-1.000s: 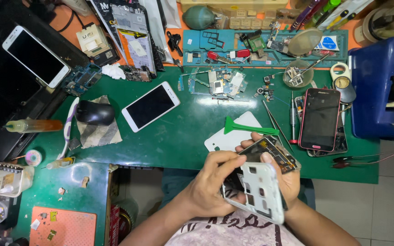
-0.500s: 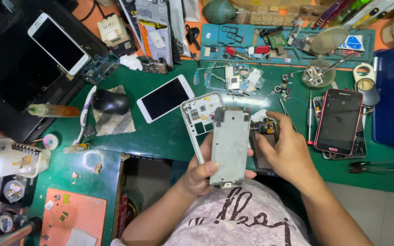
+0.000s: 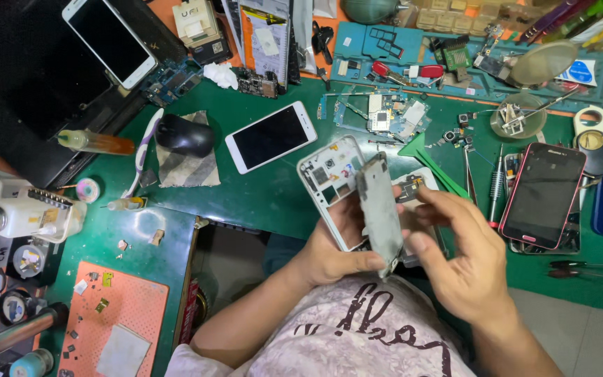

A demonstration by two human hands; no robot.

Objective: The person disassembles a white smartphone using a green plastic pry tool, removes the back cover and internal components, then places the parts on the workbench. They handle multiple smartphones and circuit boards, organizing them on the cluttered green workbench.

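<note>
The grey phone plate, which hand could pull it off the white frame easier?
Probably the right hand: its fingers rest open beside the grey plate, while the left hand is busy gripping the white frame underneath.

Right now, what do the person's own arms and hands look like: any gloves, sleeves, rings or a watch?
Both hands are bare: no gloves on the left hand or the right hand. No rings, watch or wristband show. The forearms are uncovered, with no sleeve reaching them. The shirt is pale and mottled, with dark lettering.
</note>
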